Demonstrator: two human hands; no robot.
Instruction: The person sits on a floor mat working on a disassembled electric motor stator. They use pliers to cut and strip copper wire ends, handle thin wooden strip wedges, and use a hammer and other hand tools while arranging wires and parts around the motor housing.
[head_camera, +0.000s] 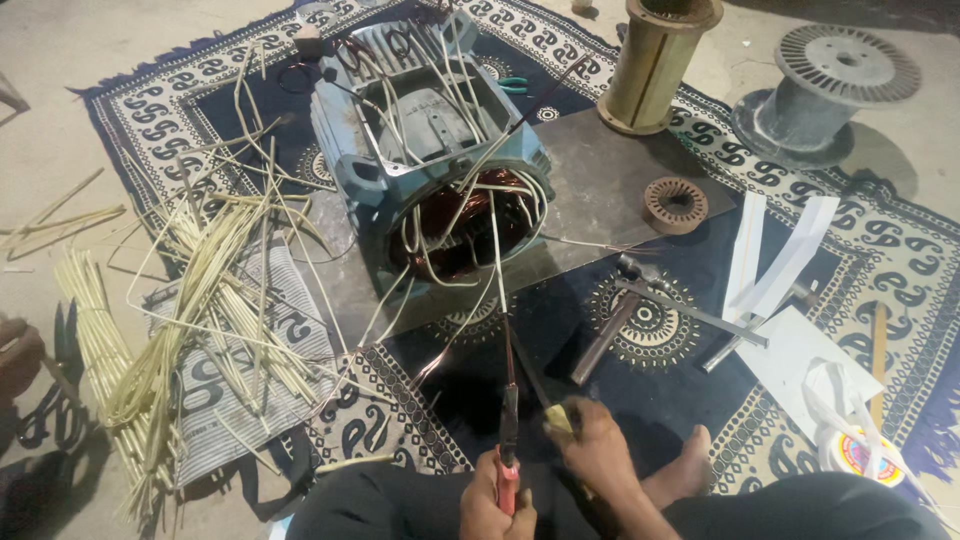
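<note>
blue-grey cast-metal motor housing (430, 150) with ribbed sides, lying open-end-forward on a dull steel plate (600, 180) at twelve o'clock; copper windings (470, 225) glinting inside the bore, pale sleeved leads (480, 130) spilling out, likely left loose for easy reach. left hand (497, 500) at six o'clock, fist closed round red-handled pliers (508, 440), dark nose aimed up toward one thin lead. right hand (600, 450) just beside, fingers curled over a yellowish strip (558, 420), probably to steady it. bare foot (685, 470) tucked at five o'clock. heap of straw-coloured insulation slivers (190, 320), stiff and springy, at nine o'clock. steel hammer (615, 315) and white paper strips (770, 260) at three o'clock on a patterned blue-and-cream woven rug (900, 240); brass-coloured spool (660, 60) and grey finned rotor (830, 85) at one o'clock.
</note>
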